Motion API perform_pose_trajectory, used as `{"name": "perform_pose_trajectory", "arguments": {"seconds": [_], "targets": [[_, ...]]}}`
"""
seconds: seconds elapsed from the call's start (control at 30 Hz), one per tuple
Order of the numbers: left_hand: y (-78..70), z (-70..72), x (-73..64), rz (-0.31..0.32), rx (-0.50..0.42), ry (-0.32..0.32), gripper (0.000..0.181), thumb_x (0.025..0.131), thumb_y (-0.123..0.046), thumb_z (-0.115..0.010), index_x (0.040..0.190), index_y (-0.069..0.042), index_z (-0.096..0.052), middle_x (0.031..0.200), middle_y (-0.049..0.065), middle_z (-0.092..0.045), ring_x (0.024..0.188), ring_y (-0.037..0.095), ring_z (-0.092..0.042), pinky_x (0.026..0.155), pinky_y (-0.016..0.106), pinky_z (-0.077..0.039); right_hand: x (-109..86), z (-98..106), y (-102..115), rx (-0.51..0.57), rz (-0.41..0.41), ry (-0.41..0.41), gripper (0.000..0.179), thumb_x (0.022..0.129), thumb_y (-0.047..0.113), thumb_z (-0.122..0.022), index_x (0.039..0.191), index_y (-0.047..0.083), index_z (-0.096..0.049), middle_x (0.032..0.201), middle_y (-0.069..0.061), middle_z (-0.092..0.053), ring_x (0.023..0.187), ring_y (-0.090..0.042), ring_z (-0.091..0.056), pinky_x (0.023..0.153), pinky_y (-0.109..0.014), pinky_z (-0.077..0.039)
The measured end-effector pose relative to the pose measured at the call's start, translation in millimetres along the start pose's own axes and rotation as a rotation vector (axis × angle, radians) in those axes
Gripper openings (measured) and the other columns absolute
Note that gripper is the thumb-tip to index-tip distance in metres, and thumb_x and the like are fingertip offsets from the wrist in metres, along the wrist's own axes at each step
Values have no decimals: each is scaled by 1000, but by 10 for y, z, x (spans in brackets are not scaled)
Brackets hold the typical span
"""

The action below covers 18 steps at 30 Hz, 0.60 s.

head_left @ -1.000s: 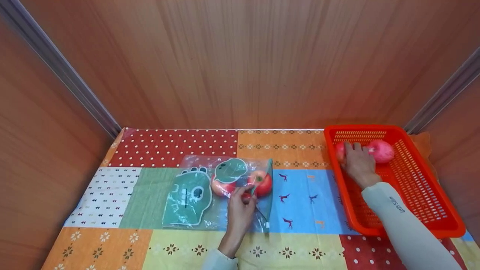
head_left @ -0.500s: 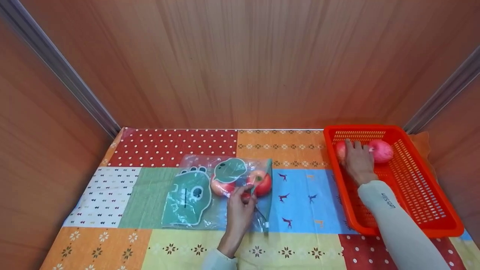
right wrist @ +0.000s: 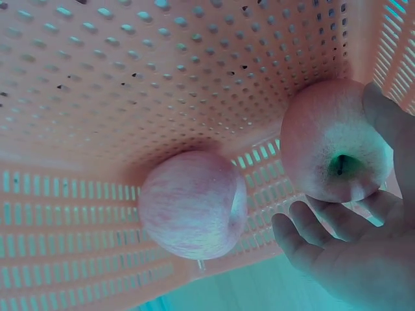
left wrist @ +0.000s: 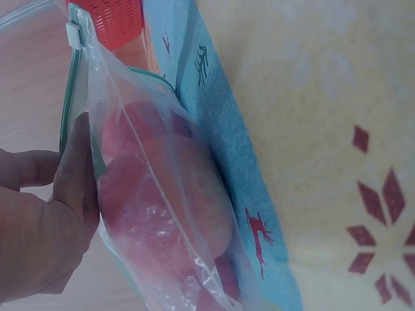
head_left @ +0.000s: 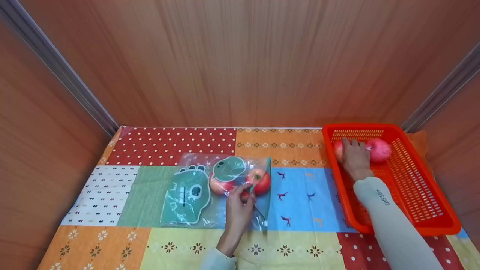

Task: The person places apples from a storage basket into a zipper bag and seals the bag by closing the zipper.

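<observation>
A clear zip bag (head_left: 216, 210) with green dinosaur print lies flat, its green-edged mouth facing right. Inside it are several red apples (left wrist: 168, 201), partly covered by the print and the hand. My left hand (head_left: 238, 212) pinches the bag's edge near the mouth, seen close up in the left wrist view. In the red basket (head_left: 350, 210), my right hand (head_left: 356, 159) grips an apple (right wrist: 324, 146), thumb on one side and fingers on the other. A second apple (right wrist: 193, 204) rests in the basket beside it, apart from the hand.
A patchwork cloth (head_left: 191, 144) covers the table. Wooden panels (head_left: 225, 63) close off the back and both sides. The basket stands at the right, close to the right panel. The bag's white slider (left wrist: 73, 35) sits at one end of its zip.
Both hands keep nearly the same places. My right forearm has shifted slightly left, and the right hand stays at the same apple in the basket.
</observation>
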<state>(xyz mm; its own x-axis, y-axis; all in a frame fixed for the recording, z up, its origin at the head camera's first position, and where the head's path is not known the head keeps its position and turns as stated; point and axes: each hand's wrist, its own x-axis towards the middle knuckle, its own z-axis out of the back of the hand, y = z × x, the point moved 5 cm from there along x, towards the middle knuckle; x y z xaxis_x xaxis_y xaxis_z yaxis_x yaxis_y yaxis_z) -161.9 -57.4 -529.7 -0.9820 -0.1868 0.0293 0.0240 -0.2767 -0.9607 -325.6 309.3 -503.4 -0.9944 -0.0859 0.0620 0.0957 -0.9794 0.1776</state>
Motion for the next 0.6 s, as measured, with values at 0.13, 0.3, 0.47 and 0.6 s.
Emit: {"name": "perform_pose_trajectory", "arguments": {"seconds": [0.13, 0.3, 0.47, 0.6], "targets": [[-2, 11, -3, -9, 12, -6, 36, 94, 1, -75, 129, -3, -71, 108, 8, -66, 76, 11, -67, 69, 20, -57, 0, 20, -32, 20, -15, 22, 80, 84, 1, -82, 152, -7, -41, 137, -39, -50, 120, -60, -46, 108, -78, -37], [-1, 23, -9, -28, 35, -20, 35, 93, 3, -75, 128, -3, -72, 109, 9, -67, 73, 10, -65, 67, 20, -56, -8, 43, -14, 10, -25, 34, 77, 81, 4, -85, 146, -8, -46, 130, -39, -55, 113, -58, -49, 106, -76, -42], [7, 23, -9, -28, 22, -12, 36, 94, 3, -74, 129, -4, -72, 110, 9, -66, 74, 11, -63, 66, 19, -55, -17, 54, 45, -35, -9, 24, 74, 82, 2, -84, 145, -9, -48, 130, -39, -56, 113, -58, -53, 102, -75, -47], [4, 20, -13, -29, 12, -5, 36, 94, 3, -74, 129, -4, -72, 108, 9, -66, 74, 12, -63, 65, 20, -55, -31, 67, 52, -45, -9, 15, 77, 81, 1, -85, 147, -8, -48, 131, -38, -56, 114, -58, -53, 102, -75, -46]]}}
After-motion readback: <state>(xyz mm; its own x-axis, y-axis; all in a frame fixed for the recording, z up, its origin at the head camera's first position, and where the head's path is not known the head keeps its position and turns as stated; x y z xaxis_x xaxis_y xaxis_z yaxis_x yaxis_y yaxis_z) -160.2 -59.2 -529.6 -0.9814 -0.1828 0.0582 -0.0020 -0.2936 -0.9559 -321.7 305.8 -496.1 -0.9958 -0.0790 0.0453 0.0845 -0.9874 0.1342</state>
